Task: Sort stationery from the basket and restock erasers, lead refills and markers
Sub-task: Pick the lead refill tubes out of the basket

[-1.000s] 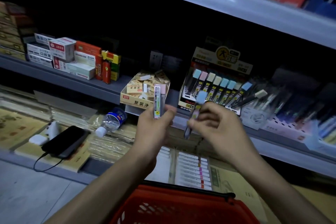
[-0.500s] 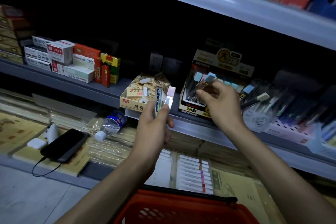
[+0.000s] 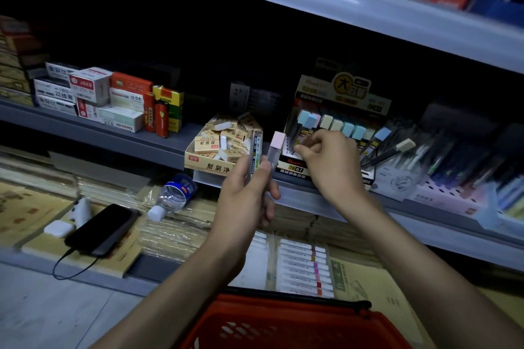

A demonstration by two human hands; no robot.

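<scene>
We see the person's left hand [image 3: 249,193] raised in front of the grey metal shelf [image 3: 113,137]. Its thumb and fingers are curled round two slim clear plastic lead refill tubes, held upright side by side. One is a pink-capped tube [image 3: 275,147]. The other is a tube with a printed label [image 3: 256,150], just to its left.

The right hand [image 3: 331,163] reaches to the front of the black-and-yellow cardboard lead refill display box [image 3: 340,91], which stands on the shelf. Its fingers are bent, with the tips at the front row of tubes. We cannot tell whether they pinch one or only touch it. The pastel-capped refill tubes [image 3: 337,125] in the box stand in a slanted row with blue, cream and pink caps.

Just left of that display sits an open yellow cardboard eraser box [image 3: 208,164], heaped with small wrapped erasers [image 3: 208,145]. The held tubes partly cover its right edge from our view.

The red plastic basket [image 3: 283,317] is at the bottom of the view, below the forearms. We cannot make out its contents.

Farther left on the shelf is a stack of small white, red and yellow cartons [image 3: 113,99]. On the lower level a clear plastic water bottle [image 3: 173,197] lies on its side. Near it a black phone [image 3: 102,228] with a cable lies on packets of paper.
</scene>
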